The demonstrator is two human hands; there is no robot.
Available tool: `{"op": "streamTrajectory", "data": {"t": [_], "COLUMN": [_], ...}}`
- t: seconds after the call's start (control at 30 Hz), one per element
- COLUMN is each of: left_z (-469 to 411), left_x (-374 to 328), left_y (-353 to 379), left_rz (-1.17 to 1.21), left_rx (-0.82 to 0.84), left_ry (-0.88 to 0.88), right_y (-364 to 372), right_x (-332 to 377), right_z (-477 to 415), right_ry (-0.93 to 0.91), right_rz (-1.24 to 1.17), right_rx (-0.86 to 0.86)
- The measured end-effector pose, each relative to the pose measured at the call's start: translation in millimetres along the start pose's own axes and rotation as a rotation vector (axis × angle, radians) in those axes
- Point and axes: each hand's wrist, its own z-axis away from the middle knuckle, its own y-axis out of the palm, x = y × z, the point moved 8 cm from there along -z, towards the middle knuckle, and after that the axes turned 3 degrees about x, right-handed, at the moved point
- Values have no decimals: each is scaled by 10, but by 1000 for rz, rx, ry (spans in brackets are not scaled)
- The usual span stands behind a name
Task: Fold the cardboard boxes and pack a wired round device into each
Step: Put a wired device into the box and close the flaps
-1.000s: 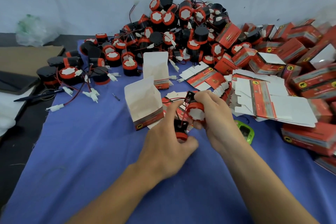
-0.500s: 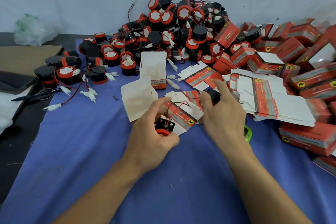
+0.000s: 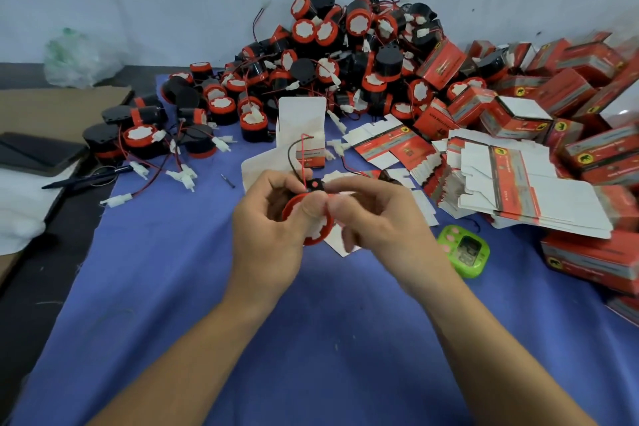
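Note:
Above the blue cloth [image 3: 166, 287] both hands hold one round red-and-black device [image 3: 316, 230], its white-centred face turned toward me. My left hand [image 3: 269, 232] grips its left side with the thumb on the rim. My right hand [image 3: 377, 221] pinches its top right edge by the black tab. Red and black wires [image 3: 300, 156] loop up from the device. Behind the hands stand two folded white boxes with raised flaps: one upright box [image 3: 302, 128] and another box [image 3: 257, 166] partly hidden by my left hand. A big pile of devices [image 3: 332, 59] lies at the back.
Flat unfolded box blanks [image 3: 511, 190] are stacked at right, packed red boxes [image 3: 567, 97] heaped behind and beside them. A green timer [image 3: 465, 249] lies right of my right hand. Loose devices with white connectors [image 3: 155, 138] sit at left, by a pen [image 3: 86, 178] and cardboard [image 3: 62, 104].
The hands were apart half a second ago, the left holding a device low near the box. Now both have come together on one device raised face-up toward me.

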Motion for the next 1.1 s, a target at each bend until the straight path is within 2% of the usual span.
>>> {"op": "streamTrajectory", "data": {"t": [0.07,0.13,0.23,0.3,0.37,0.47,0.53,0.63,0.73,0.87,1.1], "left_z": [17,59,81,49,-33,-71,-63,-43,-30,-32,-34], "left_x": [-6,-40,-299,-322,-146,202,349,482,477,398,401], "left_y": [35,87,-8,-179,-378,-388,-315,-239,-123,-14,3], "left_rz": [-38,-74,-266,-404,-413,-375,-446,-525,-509,-455,-427], "left_rx": [47,93,43,-44,-113,-36,32,73,150,261,266], "left_ry": [20,57,305,357,173,-171,-231,-265,-235,-143,-120], "right_y": [160,199,29,-141,-304,-455,-422,-295,-160,-63,104], "right_x": [-21,-26,-45,-48,-30,10,27,77,115,47,50], "right_z": [7,17,14,9,25,81,87,71,42,47,-8], "right_ry": [4,-16,-3,7,1,-21,-18,-57,-76,6,43], "right_rz": [-2,8,-72,-72,-23,87,117,36,4,281,954], "right_rx": [96,67,-165,-284,-342,-434,-442,-413,-358,-416,-510]}}
